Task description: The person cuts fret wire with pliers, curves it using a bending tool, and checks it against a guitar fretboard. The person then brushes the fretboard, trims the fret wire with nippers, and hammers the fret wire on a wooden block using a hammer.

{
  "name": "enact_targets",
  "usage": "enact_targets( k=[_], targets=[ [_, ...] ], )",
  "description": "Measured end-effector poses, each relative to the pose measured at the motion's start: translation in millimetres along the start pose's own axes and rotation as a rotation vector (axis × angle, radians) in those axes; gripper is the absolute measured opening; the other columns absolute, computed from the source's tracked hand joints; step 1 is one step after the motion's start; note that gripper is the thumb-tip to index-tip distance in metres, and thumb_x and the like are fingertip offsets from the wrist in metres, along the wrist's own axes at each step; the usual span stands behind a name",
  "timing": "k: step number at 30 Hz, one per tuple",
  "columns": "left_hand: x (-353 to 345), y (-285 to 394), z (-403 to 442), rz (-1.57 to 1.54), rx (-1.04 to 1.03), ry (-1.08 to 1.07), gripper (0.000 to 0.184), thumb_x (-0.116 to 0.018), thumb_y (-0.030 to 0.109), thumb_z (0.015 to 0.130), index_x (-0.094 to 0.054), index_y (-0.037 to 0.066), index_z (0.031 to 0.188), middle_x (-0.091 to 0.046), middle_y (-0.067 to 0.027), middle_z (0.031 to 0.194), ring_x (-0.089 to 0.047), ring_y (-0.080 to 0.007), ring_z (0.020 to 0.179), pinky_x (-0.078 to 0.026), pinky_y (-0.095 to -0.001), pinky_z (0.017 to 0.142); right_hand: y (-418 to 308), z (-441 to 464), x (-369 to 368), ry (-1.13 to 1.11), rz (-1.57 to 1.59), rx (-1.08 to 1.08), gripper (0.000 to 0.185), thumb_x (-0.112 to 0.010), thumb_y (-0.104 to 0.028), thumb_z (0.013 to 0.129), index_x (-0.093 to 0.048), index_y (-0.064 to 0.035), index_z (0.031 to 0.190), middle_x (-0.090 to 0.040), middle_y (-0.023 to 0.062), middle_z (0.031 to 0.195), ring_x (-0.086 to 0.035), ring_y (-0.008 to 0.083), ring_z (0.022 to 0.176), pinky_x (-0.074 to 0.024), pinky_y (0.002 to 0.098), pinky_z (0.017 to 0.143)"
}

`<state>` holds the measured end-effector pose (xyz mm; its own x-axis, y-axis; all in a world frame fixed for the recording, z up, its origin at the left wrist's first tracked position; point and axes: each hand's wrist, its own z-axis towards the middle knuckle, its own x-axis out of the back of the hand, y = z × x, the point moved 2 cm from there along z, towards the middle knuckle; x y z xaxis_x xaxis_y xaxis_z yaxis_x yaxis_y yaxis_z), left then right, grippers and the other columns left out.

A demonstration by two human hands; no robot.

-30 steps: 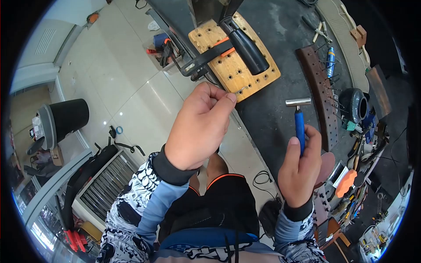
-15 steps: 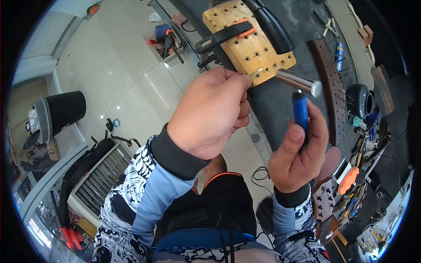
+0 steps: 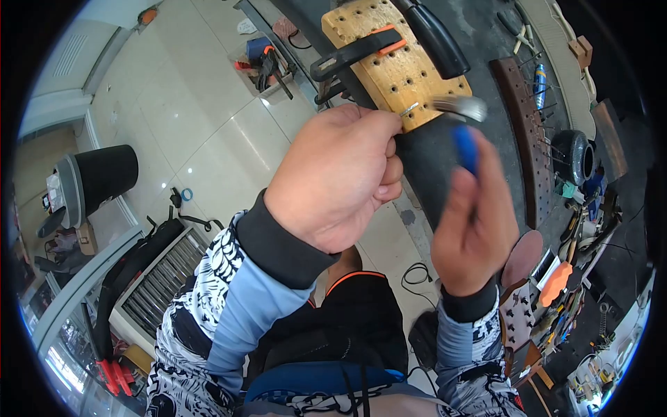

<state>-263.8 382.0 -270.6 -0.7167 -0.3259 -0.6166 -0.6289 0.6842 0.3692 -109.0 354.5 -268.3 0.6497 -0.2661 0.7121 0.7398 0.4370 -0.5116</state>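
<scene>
My left hand (image 3: 337, 174) is closed in a pinch at the near edge of a wooden block (image 3: 399, 73) drilled with rows of holes. From its fingertips a thin metal rod (image 3: 411, 109) pokes out over the block's surface. My right hand (image 3: 476, 226) grips a hammer (image 3: 465, 148) by its blue handle. The shiny hammer head, blurred by motion, is just right of the rod and above the block's near end. A black clamp (image 3: 354, 55) with an orange pad presses on the block.
A black cylindrical handle (image 3: 434, 42) lies along the block. On the dark bench (image 3: 479, 69), a brown perforated strip (image 3: 524, 153) holds thin tools, beside a black round container (image 3: 573, 156) and pliers (image 3: 517, 28). Many hand tools crowd the right. A bin (image 3: 104, 177) stands on the floor.
The hammer in my right hand has swung up and left, its head now closer to the rod. My left hand keeps its pinch in nearly the same place.
</scene>
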Motion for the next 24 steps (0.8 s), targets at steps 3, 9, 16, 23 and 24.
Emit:
enact_targets(
  k=[3, 9, 16, 23, 24],
  targets=[
    [-4.1, 2.2, 0.9, 0.000, -0.031, 0.001, 0.017, -0.053, 0.005, 0.094, -0.044, 0.007, 0.080, -0.037, 0.0030, 0.066, -0.033, -0.0081, 0.054, -0.031, -0.0267, 0.051, -0.2, 1.1, 2.4, -0.079, -0.008, -0.093, 0.032, -0.060, 0.000, 0.091, -0.059, 0.0030, 0.123, -0.064, 0.0156, 0.087, -0.061, 0.0281, 0.070, -0.0504, 0.0352, 0.064],
    [-7.0, 5.4, -3.1, 0.022, -0.022, 0.054, 0.018, -0.053, 0.005, 0.094, -0.044, 0.007, 0.079, -0.036, 0.0033, 0.065, -0.032, -0.0081, 0.053, -0.030, -0.0271, 0.051, 5.1, 2.7, 1.3, -0.129, 0.023, -0.153, 0.032, -0.060, -0.002, 0.092, -0.060, -0.0009, 0.123, -0.056, 0.0126, 0.075, -0.055, 0.0262, 0.061, -0.0462, 0.0345, 0.056],
    [-4.4, 5.9, -3.3, 0.028, -0.012, 0.048, 0.018, -0.053, 0.005, 0.094, -0.044, 0.007, 0.079, -0.036, 0.0040, 0.066, -0.031, -0.0075, 0.054, -0.030, -0.0274, 0.051, 3.8, 3.0, -0.4, -0.079, 0.050, -0.079, 0.034, -0.062, -0.001, 0.090, -0.060, -0.0010, 0.123, -0.056, 0.0115, 0.073, -0.055, 0.0245, 0.060, -0.0461, 0.0352, 0.055],
    [-3.5, 7.4, -1.8, 0.043, 0.002, 0.055, 0.018, -0.053, 0.005, 0.094, -0.044, 0.007, 0.079, -0.036, 0.0040, 0.066, -0.031, -0.0076, 0.053, -0.030, -0.0272, 0.051, 3.2, 5.6, 0.2, -0.034, 0.058, 0.002, 0.032, -0.062, -0.001, 0.090, -0.061, -0.0003, 0.121, -0.055, 0.0116, 0.071, -0.054, 0.0242, 0.058, -0.0460, 0.0346, 0.055],
    [-4.2, 6.4, -2.7, 0.043, 0.008, 0.055, 0.018, -0.053, 0.005, 0.094, -0.044, 0.007, 0.079, -0.036, 0.0040, 0.066, -0.031, -0.0076, 0.053, -0.030, -0.0272, 0.051, 1.0, 5.9, 1.9, -0.087, 0.042, -0.060, 0.031, -0.062, 0.000, 0.090, -0.061, 0.0004, 0.121, -0.056, 0.0118, 0.073, -0.054, 0.0240, 0.059, -0.0463, 0.0344, 0.055]
  ],
)
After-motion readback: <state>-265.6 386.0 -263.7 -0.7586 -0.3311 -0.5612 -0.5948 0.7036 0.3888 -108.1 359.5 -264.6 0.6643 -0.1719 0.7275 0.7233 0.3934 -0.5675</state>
